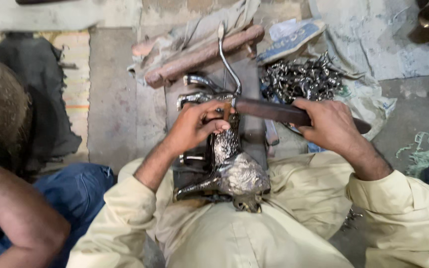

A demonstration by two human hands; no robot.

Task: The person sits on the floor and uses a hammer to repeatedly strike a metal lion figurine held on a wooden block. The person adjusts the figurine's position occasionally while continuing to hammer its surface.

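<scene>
From the head camera, the left hand (194,126) is clamped on the near end of a long dark flat file (294,113), fingers curled around it just above a curved metal tap fitting (228,69) that stands on a dark work block (254,79) between the person's knees. The right hand (326,121) is closed over the file's far half, pressing down. A foil-wrapped lump (242,173) sits at the block's near edge, against the cream shirt. Beyond the block's right edge, a heap of shiny metal parts (299,79) lies on sacking. Another person's forearm (16,208) shows at left.
</scene>
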